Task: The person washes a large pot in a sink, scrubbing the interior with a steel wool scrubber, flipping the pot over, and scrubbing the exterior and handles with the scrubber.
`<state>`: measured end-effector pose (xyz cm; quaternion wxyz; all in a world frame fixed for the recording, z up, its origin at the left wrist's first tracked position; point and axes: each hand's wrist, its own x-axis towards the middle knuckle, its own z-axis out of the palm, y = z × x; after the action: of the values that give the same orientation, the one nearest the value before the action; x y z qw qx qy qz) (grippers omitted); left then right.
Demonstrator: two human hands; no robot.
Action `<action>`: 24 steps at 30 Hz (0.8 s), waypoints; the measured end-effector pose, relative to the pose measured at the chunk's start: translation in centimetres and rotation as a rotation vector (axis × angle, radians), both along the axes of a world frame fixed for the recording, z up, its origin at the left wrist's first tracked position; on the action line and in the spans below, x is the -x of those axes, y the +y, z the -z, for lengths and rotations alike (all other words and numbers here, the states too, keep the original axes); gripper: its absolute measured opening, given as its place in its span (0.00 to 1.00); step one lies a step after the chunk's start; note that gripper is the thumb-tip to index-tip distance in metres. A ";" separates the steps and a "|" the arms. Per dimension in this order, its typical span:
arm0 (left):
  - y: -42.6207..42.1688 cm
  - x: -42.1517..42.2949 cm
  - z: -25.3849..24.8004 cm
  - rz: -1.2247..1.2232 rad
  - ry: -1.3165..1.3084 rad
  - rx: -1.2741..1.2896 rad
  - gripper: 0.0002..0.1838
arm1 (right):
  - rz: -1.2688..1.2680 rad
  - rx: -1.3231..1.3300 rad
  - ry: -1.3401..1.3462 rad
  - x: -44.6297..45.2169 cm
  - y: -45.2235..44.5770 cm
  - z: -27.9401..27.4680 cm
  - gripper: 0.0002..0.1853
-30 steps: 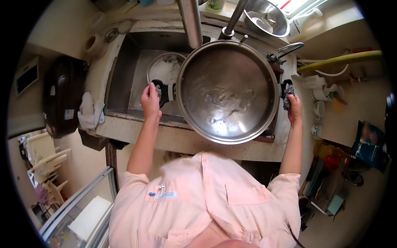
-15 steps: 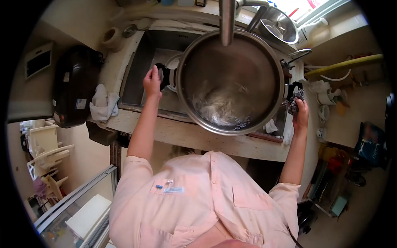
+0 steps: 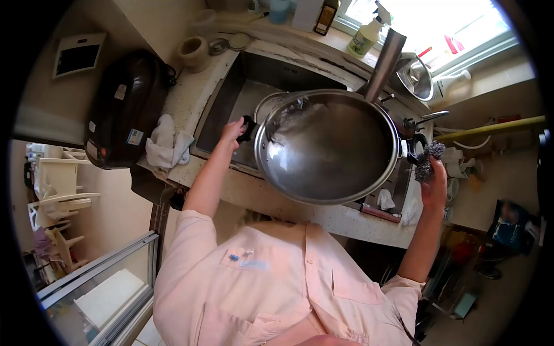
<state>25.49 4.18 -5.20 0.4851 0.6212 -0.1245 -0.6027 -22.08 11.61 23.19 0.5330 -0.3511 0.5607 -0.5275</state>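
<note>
A large stainless steel pan (image 3: 276, 183) hangs tilted over the sink (image 3: 214, 118), its far edge lower than the near one. Some water (image 3: 294, 115) gathers along its far left inner wall. My left hand (image 3: 232, 132) is closed around the black left handle (image 3: 248, 128). On the other side, my right hand (image 3: 435, 184) grips a steel wool scrubber (image 3: 428, 161) at the black right handle (image 3: 414, 147). The scrubber partly hides that handle, so how the fingers hold it cannot be seen. Behind the pan, the metal faucet (image 3: 388, 60) reaches its far rim.
A dark brown appliance (image 3: 128, 109) and a white cloth (image 3: 166, 144) sit left of the sink. Along the back are a spray bottle (image 3: 368, 36), a dark bottle (image 3: 326, 16) and a steel bowl (image 3: 418, 78). A pale jar (image 3: 193, 55) stands at the back left.
The pan has tipped away from me, and its water has run from the near side to the far left. Both hands stay at the handles. My view has shifted.
</note>
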 end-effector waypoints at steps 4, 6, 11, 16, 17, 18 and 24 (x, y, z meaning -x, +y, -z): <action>-1.0 -0.5 6.0 0.171 0.180 -0.096 0.13 | 0.056 0.085 -0.009 -2.2 -0.6 -2.8 0.15; -1.2 -0.1 6.9 0.247 0.211 -0.201 0.14 | 0.087 0.111 -0.027 -4.0 -0.8 -5.0 0.16; -0.9 2.7 9.7 0.401 0.243 -0.510 0.13 | 0.040 0.236 -0.154 -5.2 -2.0 -7.3 0.18; 0.5 4.3 10.2 0.422 0.456 -0.565 0.15 | 0.113 0.207 -0.312 -7.0 -2.2 -8.8 0.20; 0.8 4.6 9.7 0.421 0.471 -0.556 0.15 | 0.101 0.196 -0.339 -7.2 -2.0 -9.1 0.20; 0.8 5.0 8.7 0.420 0.453 -0.562 0.15 | 0.087 0.184 -0.366 -7.5 -1.9 -9.4 0.21; 0.7 7.7 6.9 0.721 0.368 -0.563 0.14 | 0.139 0.275 -0.351 -10.6 -2.1 -12.2 0.21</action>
<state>17.80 4.88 -12.11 0.0728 0.5289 -0.0762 -0.8421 -11.49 9.47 35.36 0.5319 -0.2839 0.4052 -0.6872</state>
